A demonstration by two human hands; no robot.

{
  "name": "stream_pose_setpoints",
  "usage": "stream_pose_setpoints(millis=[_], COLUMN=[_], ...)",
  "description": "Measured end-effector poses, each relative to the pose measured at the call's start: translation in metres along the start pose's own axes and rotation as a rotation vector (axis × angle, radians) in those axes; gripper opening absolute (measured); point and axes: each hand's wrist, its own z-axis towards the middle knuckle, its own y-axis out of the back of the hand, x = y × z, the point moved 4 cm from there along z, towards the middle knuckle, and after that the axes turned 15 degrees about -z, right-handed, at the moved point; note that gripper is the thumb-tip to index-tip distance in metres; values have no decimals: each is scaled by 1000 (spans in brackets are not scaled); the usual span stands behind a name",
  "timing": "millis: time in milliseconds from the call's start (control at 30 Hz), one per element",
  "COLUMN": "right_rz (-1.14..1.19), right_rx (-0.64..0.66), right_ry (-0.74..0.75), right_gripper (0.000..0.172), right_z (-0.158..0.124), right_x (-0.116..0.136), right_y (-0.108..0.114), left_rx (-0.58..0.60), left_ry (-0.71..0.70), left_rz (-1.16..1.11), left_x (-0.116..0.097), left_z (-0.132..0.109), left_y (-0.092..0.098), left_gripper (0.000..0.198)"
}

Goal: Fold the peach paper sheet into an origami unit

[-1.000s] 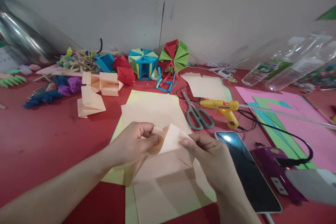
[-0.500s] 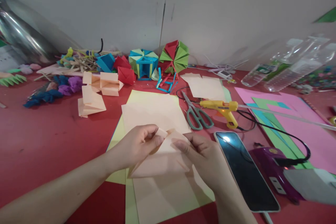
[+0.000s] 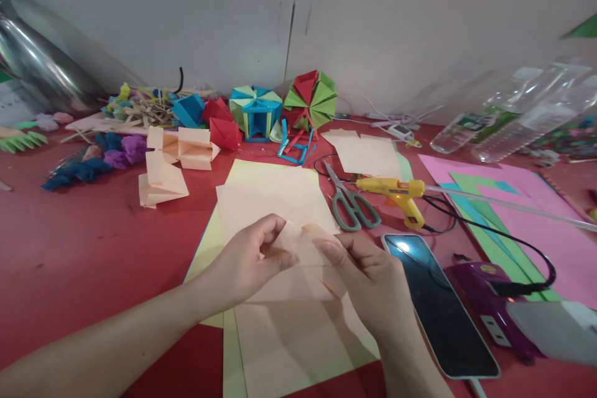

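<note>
Between my two hands is a folded piece of peach paper (image 3: 298, 273), raised a little over the sheets below it. My left hand (image 3: 254, 258) pinches its upper left part with thumb and fingers. On the other side my right hand (image 3: 366, 270) grips its right edge, the thumb pressed flat on the front. Beneath lie a larger peach sheet (image 3: 298, 348) and a pale yellow sheet (image 3: 232, 354) on the red table (image 3: 56, 261). Parts of the folded piece are hidden by my fingers.
Grey-handled scissors (image 3: 357, 208), a yellow glue gun (image 3: 396, 189) and a phone (image 3: 441, 305) lie to the right, beside a purple power strip (image 3: 494, 305) and coloured paper (image 3: 541, 224). Folded peach pieces (image 3: 163, 183) sit left, with paper models (image 3: 255, 112) behind. Plastic bottles (image 3: 527, 112) stand at back right.
My left hand has shifted slightly right with its thumb further across the folded paper. The paper's lower left corner no longer shows, and its folds have turned a little.
</note>
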Motion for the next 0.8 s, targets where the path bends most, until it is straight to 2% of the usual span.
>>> stream_pose_setpoints(millis=[133, 300, 367, 467, 533, 567, 633, 667, 733, 800], right_rz=[78, 319, 416, 584, 656, 670, 688, 704, 725, 679], right_rx=[-75, -226, -317, -414, -404, -383, -307, -240, -118, -45], right_ry=[-64, -173, -162, -130, -154, -173, -180, -163, -107, -59], right_gripper=[30, 31, 29, 27, 26, 25, 25, 25, 24, 24], right_z=[-1, 1, 4, 7, 7, 6, 3, 1, -2, -5], right_x=[0, -13, -18, -22, -20, -18, -13, -10, -6, -4], right_y=[2, 8, 10, 11, 7, 3, -8, -15, -27, -35], left_rx=[-50, -276, -295, -154, 5, 81, 144, 115, -30, -173], left_ry=[-15, -302, -311, -247, -228, -229, -184, -129, -22, 13], left_rz=[54, -4, -177, -586, -678, -649, -608, -591, -583, -619], left_x=[-1, 0, 7, 20, 25, 25, 27, 29, 30, 26], left_z=[-4, -2, 2, 10, 11, 10, 6, 4, 0, -3], left_y=[-1, 9, 12, 4, -10, -17, -30, -33, -33, -29], left_gripper=[37, 73, 75, 61, 55, 60, 57, 50, 37, 34])
